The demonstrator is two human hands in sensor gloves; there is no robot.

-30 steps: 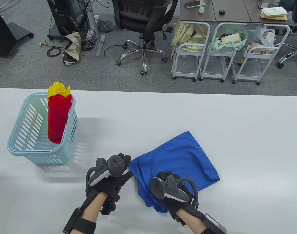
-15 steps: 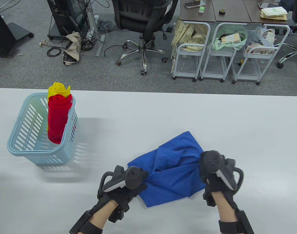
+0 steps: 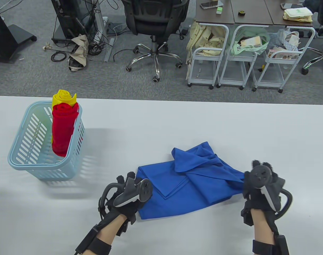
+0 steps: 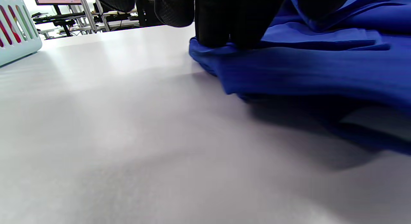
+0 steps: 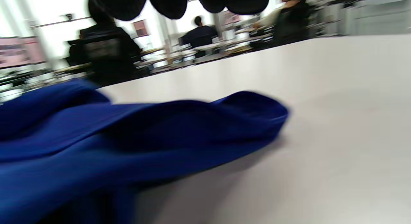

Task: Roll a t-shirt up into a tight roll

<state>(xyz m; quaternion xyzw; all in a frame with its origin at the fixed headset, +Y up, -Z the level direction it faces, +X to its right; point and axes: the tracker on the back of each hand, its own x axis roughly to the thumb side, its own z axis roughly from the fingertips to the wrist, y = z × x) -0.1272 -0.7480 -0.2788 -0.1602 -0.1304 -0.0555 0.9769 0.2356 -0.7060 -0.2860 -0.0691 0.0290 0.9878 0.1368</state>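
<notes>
At six o'clock on the white table (image 3: pixel 161 122), a crumpled blue fabric t-shirt (image 3: pixel 188 183) lay half folded. The left hand (image 3: pixel 128 190) pinched its nine o'clock edge; the right hand (image 3: pixel 261 182) gripped its three o'clock end, apparently stretching it flat. Rolling likely needs the loose flap smoothed first.

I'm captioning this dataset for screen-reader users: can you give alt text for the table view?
Two gloved hands stretch a blue t-shirt flat on a white table, left hand at one end, right hand at the other. A light blue basket holds a red roll and a yellow roll.
</notes>
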